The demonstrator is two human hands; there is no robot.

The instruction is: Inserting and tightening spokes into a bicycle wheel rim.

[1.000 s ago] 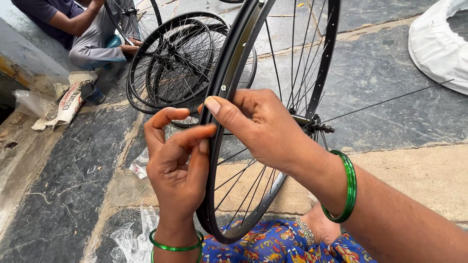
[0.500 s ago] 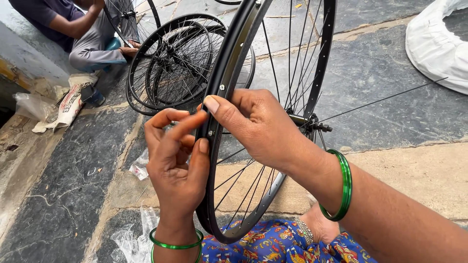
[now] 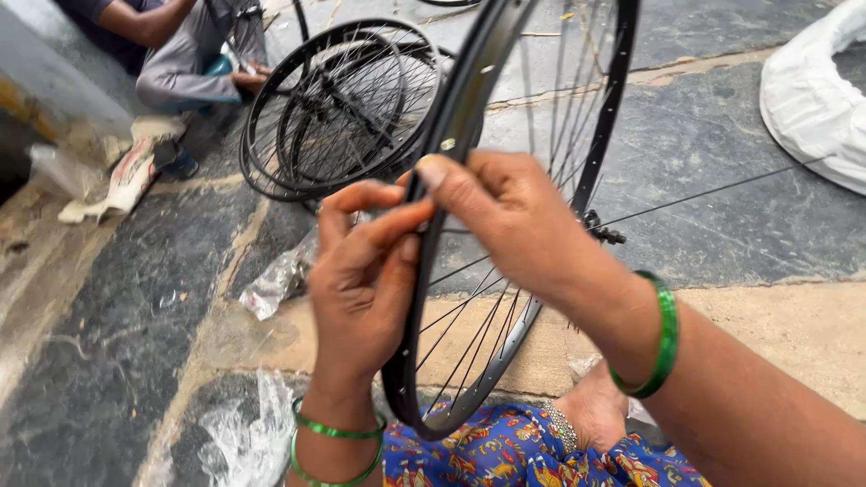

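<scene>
A: Head view: what is held, and by which hand?

B: A black bicycle wheel rim (image 3: 424, 298) is stood upright on edge, resting low against the blue patterned cloth (image 3: 505, 455) at the lap. The right hand (image 3: 514, 225) is closed over the rim from the right, thumb and forefinger pinched on its near edge. The left hand (image 3: 361, 280) is pressed to the same spot from the left, fingers curled together against the rim.

A: How does the rim lie?

B: Its plane runs away from the viewer, the long curve rising up and forward between the two hands. Both are met at one point; neither is nearer.

A: Materials?

B: Glossy dark metal rim, thin bright spokes (image 3: 478, 325), a small hub (image 3: 603, 230). One loose spoke (image 3: 722, 191) is seen sticking out rightward. Green bangles (image 3: 663, 334) are worn. Stacked wheels (image 3: 343, 108) lie on the dark stone floor (image 3: 117, 343), beside crumpled clear plastic (image 3: 280, 280) and a white sack (image 3: 812, 99). Another person (image 3: 171, 54) is seated far left.
</scene>
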